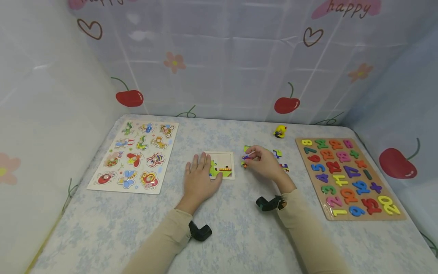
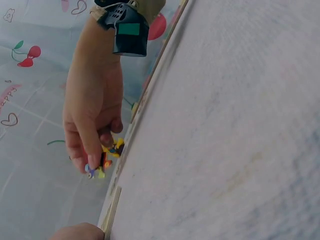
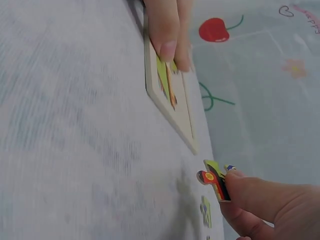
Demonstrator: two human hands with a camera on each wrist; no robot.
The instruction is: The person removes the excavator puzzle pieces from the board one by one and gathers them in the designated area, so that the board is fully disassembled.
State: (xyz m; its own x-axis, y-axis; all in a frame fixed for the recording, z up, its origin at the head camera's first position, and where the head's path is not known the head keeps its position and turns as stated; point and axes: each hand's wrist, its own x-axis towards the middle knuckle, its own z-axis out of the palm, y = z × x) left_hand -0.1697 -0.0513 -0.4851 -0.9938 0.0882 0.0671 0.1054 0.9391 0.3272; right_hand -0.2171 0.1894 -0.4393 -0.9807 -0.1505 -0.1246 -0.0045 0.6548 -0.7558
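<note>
a pale curtain (image 1: 219,68) printed with cherries, hearts and flowers hangs behind the table and along both its sides. the table (image 1: 232,236) has a white covering with a faint blue pattern. at its right lies a brown board (image 1: 373,217) filled with chunky coloured numbers and signs. a white board (image 1: 109,188) with rows of bug pictures lies at the far left. two beige sleeves (image 1: 161,239) reach in from the near edge.

the left hand (image 1: 200,180) lies palm down with its fingers stretched out, resting over the left part of a small puzzle tray and gripping nothing. the right hand (image 1: 265,165) is bent inward just right of the tray, thumb and finger closed together in a pinch on one puzzle piece.

the small puzzle tray (image 1: 224,160) sits near the middle of the table, between the two boards, with green and yellow picture parts (image 1: 224,171) along its lower side. a black camera (image 1: 200,232) is strapped at each wrist. a little yellow toy figure (image 1: 280,131) stands near the back edge. loose pieces (image 1: 277,153) lie to the right of the right hand. the pinched piece (image 3: 215,180) shows red, black and green; i cannot tell whether it touches the table.
</note>
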